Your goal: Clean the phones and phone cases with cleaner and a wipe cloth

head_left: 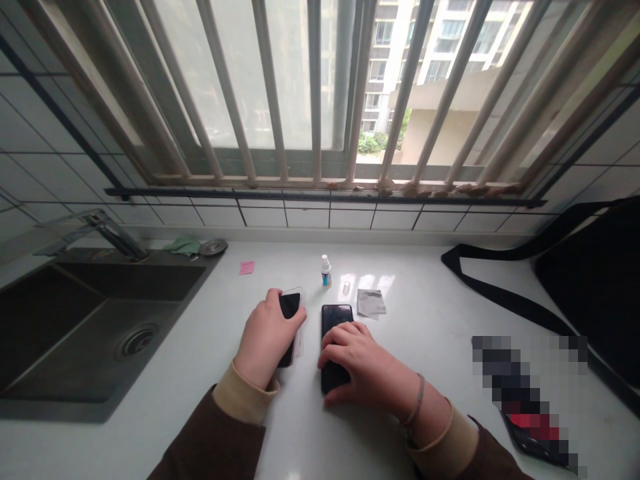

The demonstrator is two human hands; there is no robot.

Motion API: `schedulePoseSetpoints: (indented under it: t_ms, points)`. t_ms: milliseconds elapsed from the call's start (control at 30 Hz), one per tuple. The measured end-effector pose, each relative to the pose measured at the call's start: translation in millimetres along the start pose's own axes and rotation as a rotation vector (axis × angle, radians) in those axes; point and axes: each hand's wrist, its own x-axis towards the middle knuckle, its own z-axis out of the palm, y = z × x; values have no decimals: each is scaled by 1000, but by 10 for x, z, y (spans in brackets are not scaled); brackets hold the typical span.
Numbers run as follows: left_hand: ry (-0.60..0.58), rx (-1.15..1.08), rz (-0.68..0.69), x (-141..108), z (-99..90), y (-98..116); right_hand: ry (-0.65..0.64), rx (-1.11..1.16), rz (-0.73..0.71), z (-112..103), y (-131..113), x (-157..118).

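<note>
My left hand (263, 333) is closed around a black phone (290, 305), thumb on its right side and fingers at its far left edge. A clear phone case (299, 343) shows along that phone's right side; whether the phone sits inside it or on top I cannot tell. To the right, my right hand (355, 360) grips a second black phone (337, 312) across its width, the phone lying on the white counter. Beyond the hands stand a small white spray bottle (326, 273) and a clear cap (346, 288). A grey cloth (371, 302) lies to their right.
A pink paper square (247, 268) lies at the back left. The sink (165, 267) with its faucet (117, 235), a green cloth (183, 246) and a metal strainer (213, 247) fill the left. At right are a black bag (590, 267) with a strap and a blurred dark object (525, 400).
</note>
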Motion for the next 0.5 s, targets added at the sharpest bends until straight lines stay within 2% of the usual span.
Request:
schedulePoseSetpoints:
  t_ms: [100, 400, 500]
  points:
    - [-33, -119, -28, 12, -29, 16, -3, 3, -8, 2, 9, 2]
    - [-34, -217, -18, 20, -2, 0, 5, -4, -41, -8, 50, 2]
    - [-52, -367, -18, 29, 32, -23, 27, 18, -52, -12, 28, -14]
